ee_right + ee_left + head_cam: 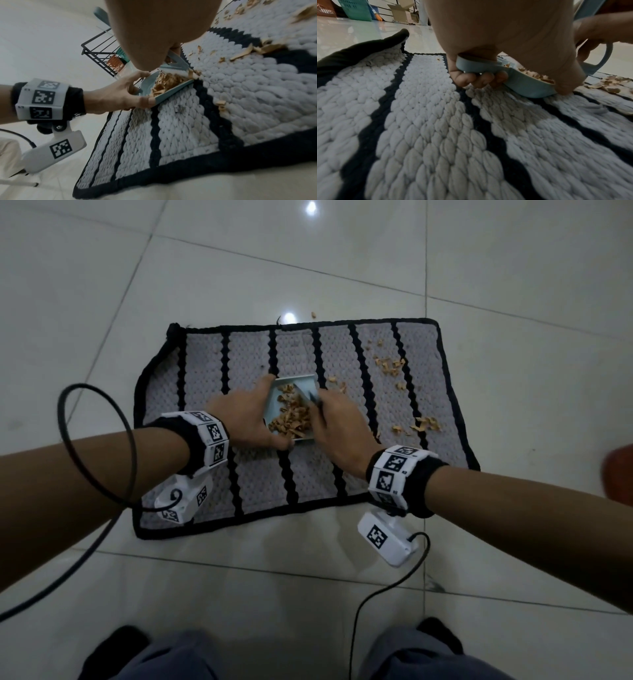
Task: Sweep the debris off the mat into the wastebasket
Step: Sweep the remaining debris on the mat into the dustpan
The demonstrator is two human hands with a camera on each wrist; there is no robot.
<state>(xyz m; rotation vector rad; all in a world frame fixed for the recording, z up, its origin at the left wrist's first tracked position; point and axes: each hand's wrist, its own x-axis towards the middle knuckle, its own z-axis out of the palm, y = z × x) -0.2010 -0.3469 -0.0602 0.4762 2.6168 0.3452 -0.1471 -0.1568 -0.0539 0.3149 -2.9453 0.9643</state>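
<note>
Head view: a dustpan (pixel 291 409) is gripped by the left hand (pixel 245 419), a small brush (pixel 310 397) by the right hand (pixel 337 424); remaining debris (pixel 390 366) lies on the mat (pixel 205 364), rightward, nearer the right hand.

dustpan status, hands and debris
Left hand grips dustpan, right hand grips brush. Pan part full. Debris on mat. Nothing blocking.
</note>
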